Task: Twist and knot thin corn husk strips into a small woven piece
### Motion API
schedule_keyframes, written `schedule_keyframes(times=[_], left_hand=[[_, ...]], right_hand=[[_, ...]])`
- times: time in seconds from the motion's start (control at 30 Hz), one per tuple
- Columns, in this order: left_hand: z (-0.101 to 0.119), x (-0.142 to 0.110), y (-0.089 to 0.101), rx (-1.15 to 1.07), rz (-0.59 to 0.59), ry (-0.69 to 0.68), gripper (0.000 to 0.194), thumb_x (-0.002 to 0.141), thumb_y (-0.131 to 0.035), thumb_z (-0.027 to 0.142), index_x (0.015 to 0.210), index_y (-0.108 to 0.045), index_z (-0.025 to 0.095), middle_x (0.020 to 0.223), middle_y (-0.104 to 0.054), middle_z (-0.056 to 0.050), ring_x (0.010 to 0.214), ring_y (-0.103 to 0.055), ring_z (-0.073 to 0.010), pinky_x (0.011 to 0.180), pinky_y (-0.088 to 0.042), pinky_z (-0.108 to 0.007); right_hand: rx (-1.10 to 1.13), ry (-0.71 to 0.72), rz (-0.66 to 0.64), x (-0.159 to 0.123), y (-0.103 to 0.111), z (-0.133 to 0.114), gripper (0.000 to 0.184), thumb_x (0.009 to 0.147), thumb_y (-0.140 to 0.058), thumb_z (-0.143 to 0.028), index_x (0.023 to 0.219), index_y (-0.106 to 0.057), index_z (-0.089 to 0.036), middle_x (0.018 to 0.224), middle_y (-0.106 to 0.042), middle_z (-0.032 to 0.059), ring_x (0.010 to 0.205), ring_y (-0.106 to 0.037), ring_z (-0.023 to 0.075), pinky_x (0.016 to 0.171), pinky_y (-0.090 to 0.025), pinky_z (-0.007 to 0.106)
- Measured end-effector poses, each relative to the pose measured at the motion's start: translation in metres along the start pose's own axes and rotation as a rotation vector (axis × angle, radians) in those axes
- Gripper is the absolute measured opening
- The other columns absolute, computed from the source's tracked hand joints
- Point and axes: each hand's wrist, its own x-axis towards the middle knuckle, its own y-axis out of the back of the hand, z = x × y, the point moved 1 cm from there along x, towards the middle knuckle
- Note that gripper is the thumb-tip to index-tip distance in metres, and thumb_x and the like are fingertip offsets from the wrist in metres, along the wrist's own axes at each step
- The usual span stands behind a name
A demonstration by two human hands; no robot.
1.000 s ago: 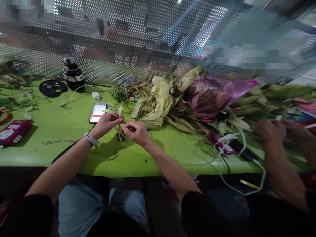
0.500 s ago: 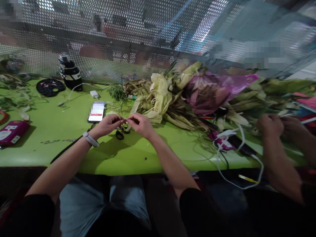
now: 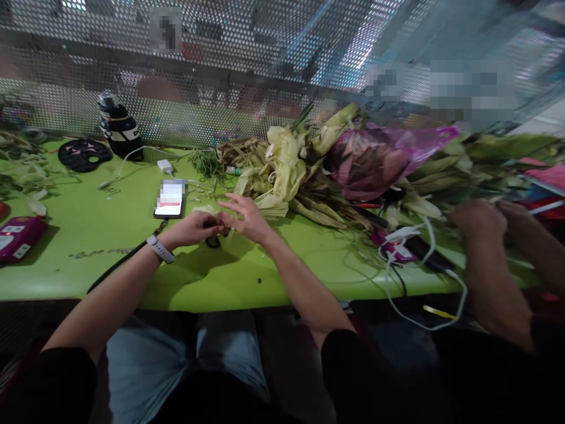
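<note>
The left hand (image 3: 194,228) pinches a pale husk strip (image 3: 205,209); the right hand (image 3: 248,219) splays beside it. Beyond them, phone (image 3: 169,207) and bottle (image 3: 121,134) bear illegible writing.

Over the green worktop (image 3: 115,235), the left hand (image 3: 194,228) is pinching a pale husk strip (image 3: 206,209) while the right hand (image 3: 249,219) is holding its fingers (image 3: 233,200) spread just beside it.

Right hand (image 3: 247,219), fingers (image 3: 235,200) splayed
</note>
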Motion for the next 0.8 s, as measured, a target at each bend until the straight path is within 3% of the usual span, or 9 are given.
schedule_keyframes(times=[0.07,0.27,0.47,0.6,0.7,0.8], left_hand=[[-0.002,0.001,-0.005,-0.015,-0.032,-0.018,0.026,0.086,-0.061,0.037,0.079,-0.068,0.013,0.066,-0.066,-0.004,0.055,-0.055,-0.0115,0.054,-0.042,-0.024],[-0.001,0.0,-0.007,-0.093,-0.044,0.044,0.03,0.087,-0.06,0.04,0.079,-0.067,0.013,0.068,-0.069,-0.006,0.058,-0.06,-0.0126,0.055,-0.045,-0.023],[0.0,-0.001,-0.007,-0.165,-0.089,0.051,0.032,0.086,-0.062,0.043,0.076,-0.068,0.013,0.067,-0.068,-0.006,0.056,-0.056,-0.0105,0.054,-0.042,-0.022],[-0.003,-0.001,-0.01,-0.306,-0.063,0.117,0.035,0.085,-0.064,0.046,0.077,-0.069,0.013,0.068,-0.068,-0.006,0.056,-0.055,-0.0097,0.054,-0.041,-0.022],[-0.007,0.0,-0.008,-0.538,0.053,0.212,0.038,0.087,-0.061,0.05,0.088,-0.07,0.013,0.077,-0.07,-0.007,0.061,-0.058,-0.0105,0.057,-0.044,-0.023],[-0.01,0.0,-0.004,-0.704,0.158,0.272,0.038,0.087,-0.061,0.05,0.093,-0.071,0.015,0.081,-0.071,-0.008,0.066,-0.061,-0.0112,0.06,-0.047,-0.023]], right_hand=[[0.066,0.008,-0.007,0.001,-0.009,-0.001,0.037,0.084,-0.064,-0.054,0.104,-0.074,-0.025,0.134,-0.058,0.0087,0.13,-0.047,0.029,0.111,-0.032,0.052],[0.469,-0.1,0.138,0.001,-0.02,-0.008,0.032,0.086,-0.062,-0.052,0.083,-0.07,-0.022,0.109,-0.07,0.0058,0.108,-0.063,0.0192,0.101,-0.046,0.039],[0.509,-0.128,0.226,-0.002,-0.02,-0.013,0.033,0.085,-0.06,-0.055,0.081,-0.066,-0.022,0.093,-0.068,0.0038,0.098,-0.064,0.0169,0.098,-0.047,0.034],[0.588,-0.209,0.116,0.002,-0.018,-0.009,0.04,0.083,-0.06,-0.061,0.085,-0.065,-0.022,0.093,-0.068,0.004,0.097,-0.064,0.017,0.094,-0.048,0.032],[0.627,-0.321,0.017,0.005,-0.007,-0.003,0.045,0.084,-0.056,-0.064,0.088,-0.065,-0.02,0.091,-0.068,0.0046,0.09,-0.064,0.0169,0.084,-0.05,0.031],[0.547,-0.375,-0.051,0.004,0.006,0.0,0.046,0.083,-0.057,-0.062,0.078,-0.064,-0.017,0.075,-0.067,0.0037,0.073,-0.062,0.0152,0.071,-0.048,0.03]])
